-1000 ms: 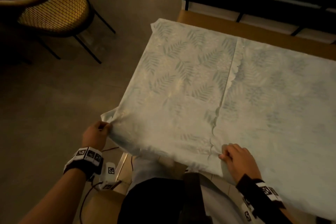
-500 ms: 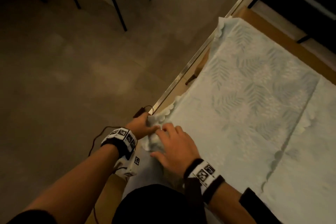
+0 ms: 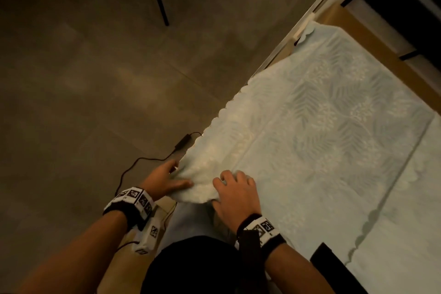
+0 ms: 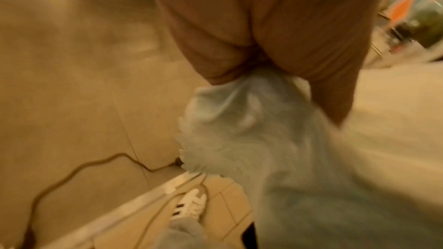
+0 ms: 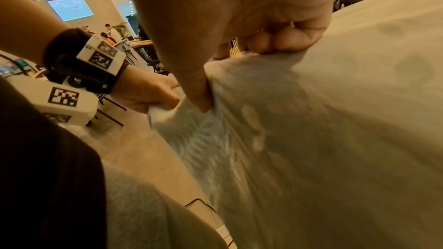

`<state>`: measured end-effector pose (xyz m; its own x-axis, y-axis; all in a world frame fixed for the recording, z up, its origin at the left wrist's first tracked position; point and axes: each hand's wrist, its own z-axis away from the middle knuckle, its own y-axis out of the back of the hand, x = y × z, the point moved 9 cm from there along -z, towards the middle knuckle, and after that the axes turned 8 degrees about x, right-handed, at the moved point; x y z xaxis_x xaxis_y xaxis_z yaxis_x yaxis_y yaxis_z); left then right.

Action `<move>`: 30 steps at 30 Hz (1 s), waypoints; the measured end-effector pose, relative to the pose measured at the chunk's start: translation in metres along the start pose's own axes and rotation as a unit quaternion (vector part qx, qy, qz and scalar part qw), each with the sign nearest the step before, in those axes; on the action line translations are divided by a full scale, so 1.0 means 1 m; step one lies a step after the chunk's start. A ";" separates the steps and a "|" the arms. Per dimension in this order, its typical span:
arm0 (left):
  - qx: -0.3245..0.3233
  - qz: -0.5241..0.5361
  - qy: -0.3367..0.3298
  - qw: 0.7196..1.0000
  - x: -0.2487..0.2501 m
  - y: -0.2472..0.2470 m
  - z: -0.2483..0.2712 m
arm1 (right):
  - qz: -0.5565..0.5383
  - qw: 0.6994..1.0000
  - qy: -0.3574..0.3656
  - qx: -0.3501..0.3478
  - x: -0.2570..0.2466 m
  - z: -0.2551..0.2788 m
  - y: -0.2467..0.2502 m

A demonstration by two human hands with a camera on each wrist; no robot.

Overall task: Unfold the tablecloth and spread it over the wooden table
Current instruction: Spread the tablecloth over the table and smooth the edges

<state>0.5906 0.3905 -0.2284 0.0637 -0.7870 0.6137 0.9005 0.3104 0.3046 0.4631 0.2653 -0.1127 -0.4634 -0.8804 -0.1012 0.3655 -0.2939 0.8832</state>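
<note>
From above, the cloth (image 3: 334, 126) lies over the table (image 3: 372, 38), and both hands bunch its near corner: left hand (image 3: 164, 179), right hand (image 3: 235, 196). Left wrist view, blurred: fingers pinch gathered cloth (image 4: 239, 124) above a cable (image 4: 79, 168). Right wrist view: fingers (image 5: 285, 42) curl round the fold.

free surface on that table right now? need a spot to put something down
Flat tablecloth between the bare wooden table strip at the far edge and the scalloped fold: free. Crowded at the near corner, where left hand and right hand grip bunched cloth.
</note>
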 end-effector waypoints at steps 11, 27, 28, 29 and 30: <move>0.064 -0.133 0.170 0.974 -0.080 0.030 -0.020 | -0.048 0.998 0.019 -0.035 -0.001 0.000 0.003; 0.037 -0.235 0.046 0.970 0.120 0.000 -0.105 | -0.419 0.864 -0.206 0.191 0.213 -0.005 0.076; 0.041 -0.235 0.020 0.971 0.148 -0.001 -0.123 | -0.404 0.862 -0.228 0.206 0.237 -0.014 0.087; 0.045 -0.232 -0.006 0.972 0.177 -0.004 -0.143 | -0.385 0.861 -0.248 0.221 0.262 -0.026 0.099; 0.047 -0.226 -0.033 0.972 0.211 -0.008 -0.170 | -0.364 0.860 -0.266 0.241 0.290 -0.042 0.113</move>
<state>0.6699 0.1312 -0.2252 -0.3612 -0.8187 0.4463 0.7864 -0.0102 0.6177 0.4043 -0.0388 -0.0614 -0.7781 -0.1959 -0.5969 -0.4948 -0.3942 0.7744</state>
